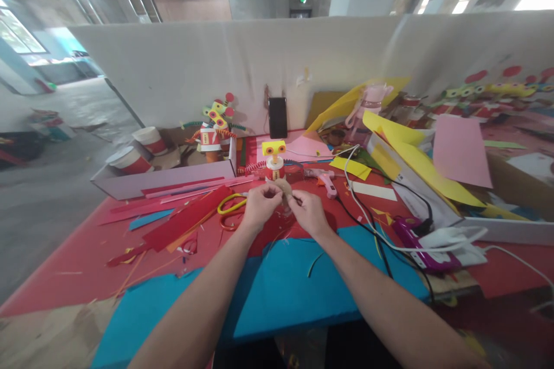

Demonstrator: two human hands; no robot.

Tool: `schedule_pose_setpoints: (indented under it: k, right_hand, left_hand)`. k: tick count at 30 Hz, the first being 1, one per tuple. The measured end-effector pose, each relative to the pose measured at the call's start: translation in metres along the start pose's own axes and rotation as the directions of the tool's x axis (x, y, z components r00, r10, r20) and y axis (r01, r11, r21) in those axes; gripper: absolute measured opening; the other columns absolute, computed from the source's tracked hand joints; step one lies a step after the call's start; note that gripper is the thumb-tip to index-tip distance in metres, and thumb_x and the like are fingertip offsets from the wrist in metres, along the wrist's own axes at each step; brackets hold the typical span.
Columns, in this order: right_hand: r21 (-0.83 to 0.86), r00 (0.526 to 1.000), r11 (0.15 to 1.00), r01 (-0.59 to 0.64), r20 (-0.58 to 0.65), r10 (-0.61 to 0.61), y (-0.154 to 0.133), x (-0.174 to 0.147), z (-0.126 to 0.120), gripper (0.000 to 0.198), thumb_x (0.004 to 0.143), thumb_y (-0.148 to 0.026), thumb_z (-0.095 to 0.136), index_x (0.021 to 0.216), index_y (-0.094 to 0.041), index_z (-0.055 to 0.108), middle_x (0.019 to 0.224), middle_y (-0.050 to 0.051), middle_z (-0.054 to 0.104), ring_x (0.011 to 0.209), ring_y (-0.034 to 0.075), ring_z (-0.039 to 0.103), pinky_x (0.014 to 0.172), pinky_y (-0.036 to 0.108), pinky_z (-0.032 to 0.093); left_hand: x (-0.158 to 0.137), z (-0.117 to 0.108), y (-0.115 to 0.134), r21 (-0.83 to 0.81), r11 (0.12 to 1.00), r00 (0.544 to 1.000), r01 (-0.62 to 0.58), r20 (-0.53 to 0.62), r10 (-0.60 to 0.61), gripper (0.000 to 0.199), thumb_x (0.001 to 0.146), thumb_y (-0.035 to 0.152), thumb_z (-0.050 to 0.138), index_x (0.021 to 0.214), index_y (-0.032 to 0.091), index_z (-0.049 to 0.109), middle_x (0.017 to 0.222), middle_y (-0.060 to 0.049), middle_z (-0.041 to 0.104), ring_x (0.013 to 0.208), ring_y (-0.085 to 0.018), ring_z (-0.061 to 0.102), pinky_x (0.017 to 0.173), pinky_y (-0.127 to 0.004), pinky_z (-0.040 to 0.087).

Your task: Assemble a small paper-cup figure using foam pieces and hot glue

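Both hands meet over the red sheet in the middle, around a small round tan piece [284, 187] that looks like a roll of tape. My left hand [262, 204] pinches its left edge. With thumb and fingers together, my right hand [308, 211] grips its lower right side. Just behind them stands a paper-cup robot figure [274, 167] with a yellow head, round eyes and coiled paper arms. Left of my left hand lie yellow-handled scissors [230, 204]. A pink glue gun [328, 181] rests to the right of the hands.
A white box [173, 179] with paper cups and finished figures [212, 132] stands at left. A phone [277, 117] leans on the partition behind. Cables and a purple power strip [426, 248] lie at right, near a box of coloured paper [415, 184]. Blue cloth [277, 282] covers the front edge.
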State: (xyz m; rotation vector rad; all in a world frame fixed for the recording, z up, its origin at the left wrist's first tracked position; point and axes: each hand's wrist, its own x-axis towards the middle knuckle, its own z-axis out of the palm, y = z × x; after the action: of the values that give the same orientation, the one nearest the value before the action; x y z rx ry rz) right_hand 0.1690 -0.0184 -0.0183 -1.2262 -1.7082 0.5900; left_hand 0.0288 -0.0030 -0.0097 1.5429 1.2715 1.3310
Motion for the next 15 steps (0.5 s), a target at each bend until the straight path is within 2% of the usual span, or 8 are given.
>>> schedule_pose_setpoints:
  k: [6, 12, 15]
  right_hand:
    - [0.063, 0.999, 0.997, -0.036, 0.019, 0.035, -0.0010, -0.0002, -0.0002, 0.026, 0.084, -0.027, 0.048, 0.060, -0.019, 0.055, 0.055, 0.002, 0.063, 0.055, 0.015, 0.060, 0.052, 0.022, 0.042]
    - [0.252, 0.984, 0.952, -0.171, 0.088, 0.153, -0.0034, -0.0013, -0.0006, 0.024, 0.084, -0.031, 0.045, 0.062, -0.020, 0.048, 0.058, 0.004, 0.067, 0.053, 0.019, 0.068, 0.047, 0.023, 0.046]
    - [0.304, 0.977, 0.929, -0.211, 0.085, 0.194, -0.0026, -0.0009, 0.0001, 0.024, 0.083, -0.033, 0.046, 0.062, -0.021, 0.047, 0.057, 0.004, 0.066, 0.054, 0.019, 0.069, 0.043, 0.021, 0.045]
  left_hand:
    - [0.0008, -0.0002, -0.0008, -0.126, 0.989, 0.997, 0.070, -0.007, -0.072, 0.009, 0.063, 0.023, 0.065, 0.063, 0.014, 0.064, 0.060, 0.001, 0.062, 0.057, -0.009, 0.054, 0.058, -0.021, 0.044]
    - [0.0052, -0.0056, -0.0006, -0.286, 0.945, 0.983, 0.156, -0.044, -0.176, 0.015, 0.061, 0.027, 0.069, 0.064, 0.014, 0.064, 0.059, 0.001, 0.061, 0.053, -0.008, 0.052, 0.055, -0.021, 0.043]
    - [0.0064, -0.0079, 0.0018, -0.297, 0.942, 0.983, 0.156, -0.044, -0.176, 0.019, 0.061, 0.030, 0.071, 0.066, 0.013, 0.063, 0.058, 0.001, 0.061, 0.053, -0.008, 0.052, 0.055, -0.021, 0.044]
